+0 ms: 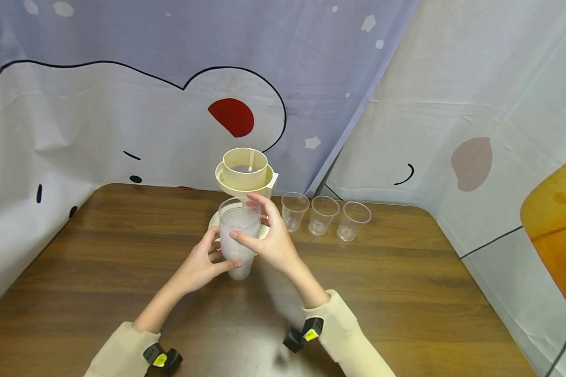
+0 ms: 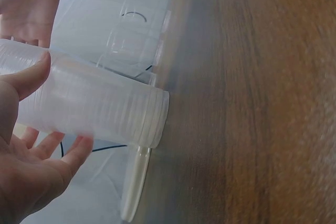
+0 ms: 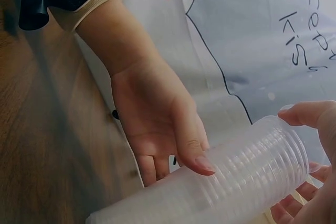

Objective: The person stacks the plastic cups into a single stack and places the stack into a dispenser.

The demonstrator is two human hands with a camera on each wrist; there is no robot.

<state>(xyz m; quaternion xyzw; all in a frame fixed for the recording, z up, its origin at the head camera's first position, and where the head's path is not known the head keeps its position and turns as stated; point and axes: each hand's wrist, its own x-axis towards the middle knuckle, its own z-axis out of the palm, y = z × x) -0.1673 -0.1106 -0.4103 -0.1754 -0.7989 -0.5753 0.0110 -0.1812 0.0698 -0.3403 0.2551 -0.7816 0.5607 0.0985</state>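
Note:
A tall stack of clear plastic cups [image 1: 239, 238] stands nearly upright between both hands, in front of a cream dispenser-like stand [image 1: 245, 175]. My left hand [image 1: 202, 263] grips the stack at its middle, thumb in front and fingers curving behind. Higher up, near the rim, my right hand [image 1: 274, 238] holds it between thumb and fingers. The right wrist view shows the nested rims [image 3: 291, 145] beside the right hand's fingers. In the left wrist view the stack's base [image 2: 157, 119] is close to the table; whether they touch I cannot tell.
Three single clear cups, a left one [image 1: 294, 209], a middle one [image 1: 324, 213] and a right one [image 1: 354, 220], stand in a row right of the stand. The wooden table [image 1: 396, 293] ends at a printed curtain [image 1: 137, 120] behind.

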